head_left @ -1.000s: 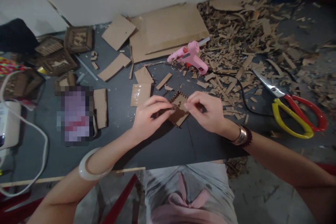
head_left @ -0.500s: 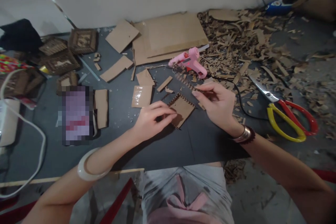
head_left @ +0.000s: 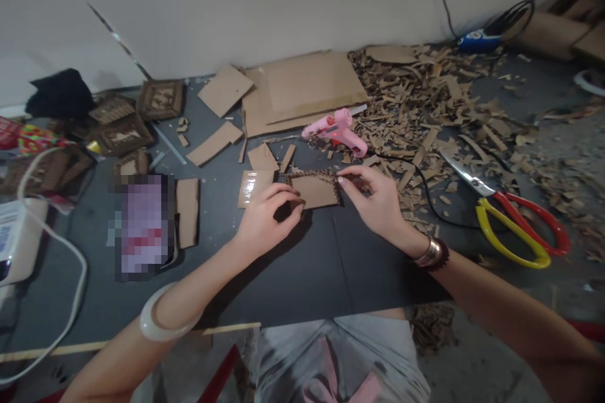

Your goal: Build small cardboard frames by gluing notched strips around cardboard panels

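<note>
A small cardboard rectangle [head_left: 316, 192] edged with corrugated strips lies on the dark table. My left hand [head_left: 269, 217] pinches its left side between thumb and fingertips. At its upper right corner, my right hand [head_left: 375, 198] pinches the end of a thin corrugated strip [head_left: 322, 175], which runs along the far edge. Just beyond stands a pink glue gun [head_left: 347, 132]. A square cardboard piece with shiny tape [head_left: 250, 187] is beside my left hand.
Red and yellow scissors [head_left: 510, 220] lie right, below a heap of cardboard scraps [head_left: 425, 94]. Large cardboard sheets [head_left: 307, 85] are at the back. A phone [head_left: 144, 227], white cable [head_left: 78, 252] and several small cardboard frames [head_left: 161, 99] are left.
The cardboard rectangle has turned so its long side lies across my view. My right hand has brought the strip down from the air onto its far edge.
</note>
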{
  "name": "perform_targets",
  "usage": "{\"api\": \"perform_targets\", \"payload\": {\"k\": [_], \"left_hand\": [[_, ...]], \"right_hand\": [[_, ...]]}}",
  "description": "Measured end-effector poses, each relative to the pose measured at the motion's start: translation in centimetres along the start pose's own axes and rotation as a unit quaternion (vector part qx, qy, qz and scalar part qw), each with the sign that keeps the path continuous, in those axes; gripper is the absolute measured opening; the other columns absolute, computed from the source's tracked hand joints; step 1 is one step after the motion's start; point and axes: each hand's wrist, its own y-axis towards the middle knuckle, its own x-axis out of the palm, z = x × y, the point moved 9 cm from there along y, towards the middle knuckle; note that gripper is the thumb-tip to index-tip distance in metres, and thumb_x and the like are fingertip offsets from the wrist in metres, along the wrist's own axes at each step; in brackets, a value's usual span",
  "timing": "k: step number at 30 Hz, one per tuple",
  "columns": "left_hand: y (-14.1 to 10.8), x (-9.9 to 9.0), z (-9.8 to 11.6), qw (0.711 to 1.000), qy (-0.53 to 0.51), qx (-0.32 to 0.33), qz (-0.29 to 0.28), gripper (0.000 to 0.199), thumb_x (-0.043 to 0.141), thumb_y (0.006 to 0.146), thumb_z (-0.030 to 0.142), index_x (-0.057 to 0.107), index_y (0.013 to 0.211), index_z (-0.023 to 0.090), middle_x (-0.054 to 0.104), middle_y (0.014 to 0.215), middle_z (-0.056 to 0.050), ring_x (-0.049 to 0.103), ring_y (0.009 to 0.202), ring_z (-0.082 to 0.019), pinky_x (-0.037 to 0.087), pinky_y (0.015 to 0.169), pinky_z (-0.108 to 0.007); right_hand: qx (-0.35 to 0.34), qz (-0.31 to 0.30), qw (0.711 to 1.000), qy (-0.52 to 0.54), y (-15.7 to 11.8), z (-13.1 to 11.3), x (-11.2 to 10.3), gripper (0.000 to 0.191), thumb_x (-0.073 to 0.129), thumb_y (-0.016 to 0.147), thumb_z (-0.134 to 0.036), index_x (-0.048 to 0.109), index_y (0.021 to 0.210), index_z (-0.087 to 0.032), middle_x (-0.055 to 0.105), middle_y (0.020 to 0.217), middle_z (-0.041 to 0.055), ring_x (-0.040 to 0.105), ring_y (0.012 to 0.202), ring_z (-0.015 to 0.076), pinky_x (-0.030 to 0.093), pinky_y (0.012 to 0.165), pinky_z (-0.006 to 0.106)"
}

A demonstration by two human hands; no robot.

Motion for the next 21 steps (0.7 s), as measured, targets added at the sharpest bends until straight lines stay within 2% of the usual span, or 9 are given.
{"api": "perform_targets", "payload": {"k": [2,4,6,8,10,13,18,21], "left_hand": [[0.0,-0.4,-0.6,0.999,0.0,-0.027,0.018,0.009,0.057,0.082,0.022,0.063,0.078,0.016,0.064,0.083,-0.005,0.063,0.076,-0.015,0.055,0.068,-0.029],[-0.2,-0.7,-1.4,0.997,-0.011,-0.069,0.037,0.009,0.058,0.08,0.022,0.062,0.085,0.016,0.062,0.096,-0.007,0.063,0.078,-0.015,0.056,0.061,-0.025],[-0.5,-0.6,-2.4,0.991,-0.052,-0.119,0.045,0.022,0.058,0.076,0.02,0.06,0.098,0.017,0.054,0.116,-0.011,0.063,0.086,-0.016,0.057,0.059,-0.024],[-0.8,0.0,-3.2,0.981,-0.11,-0.155,0.035,0.035,0.058,0.075,0.018,0.055,0.11,0.018,0.049,0.126,-0.013,0.062,0.096,-0.019,0.059,0.064,-0.026],[-0.8,0.5,-3.8,0.971,-0.154,-0.178,0.029,0.04,0.058,0.076,0.02,0.051,0.115,0.018,0.052,0.123,-0.013,0.06,0.102,-0.021,0.059,0.069,-0.029],[-0.9,0.5,-4.4,0.96,-0.189,-0.201,0.047,0.036,0.058,0.079,0.025,0.052,0.113,0.016,0.059,0.112,-0.012,0.06,0.102,-0.021,0.057,0.071,-0.03],[-0.8,-0.2,-3.8,0.957,-0.209,-0.186,0.083,0.022,0.053,0.083,0.024,0.055,0.104,0.016,0.063,0.1,-0.009,0.062,0.093,-0.016,0.054,0.078,-0.03],[-0.9,-0.4,-3.7,0.95,-0.236,-0.182,0.097,0.016,0.054,0.082,0.022,0.056,0.097,0.017,0.062,0.091,-0.005,0.061,0.082,-0.012,0.054,0.075,-0.026]], "right_hand": [[0.029,0.01,0.999,0.035,0.0,0.7,0.0,0.011,0.054,0.082,-0.025,0.062,0.086,-0.019,0.066,0.081,0.0026,0.062,0.065,0.0126,0.051,0.057,0.024],[0.051,-0.003,0.997,0.066,0.0,1.0,0.4,0.011,0.054,0.081,-0.026,0.06,0.085,-0.018,0.065,0.079,0.0028,0.061,0.063,0.0125,0.052,0.054,0.024],[0.054,-0.025,0.995,0.086,-0.2,0.9,1.0,0.009,0.055,0.08,-0.026,0.059,0.083,-0.019,0.064,0.079,0.0029,0.062,0.066,0.0132,0.053,0.057,0.024],[0.045,-0.041,0.993,0.1,-0.4,0.4,1.3,0.008,0.056,0.081,-0.026,0.059,0.083,-0.019,0.064,0.08,0.0028,0.063,0.072,0.0138,0.055,0.065,0.026],[0.034,-0.052,0.992,0.109,-0.5,-0.1,1.4,0.007,0.055,0.082,-0.026,0.058,0.083,-0.02,0.064,0.081,0.0027,0.064,0.076,0.0143,0.055,0.071,0.028],[0.02,-0.064,0.992,0.108,-0.7,-0.5,1.6,0.007,0.054,0.083,-0.025,0.059,0.083,-0.02,0.064,0.082,0.003,0.063,0.08,0.015,0.054,0.074,0.029],[-0.02,-0.062,0.995,0.081,-0.7,-1.1,1.3,0.008,0.053,0.083,-0.024,0.059,0.083,-0.02,0.062,0.08,0.0026,0.06,0.077,0.015,0.051,0.074,0.03],[-0.038,-0.055,0.995,0.075,-0.8,-1.4,1.0,0.007,0.053,0.083,-0.024,0.059,0.081,-0.02,0.06,0.078,0.0016,0.058,0.076,0.0145,0.05,0.077,0.032]]}}
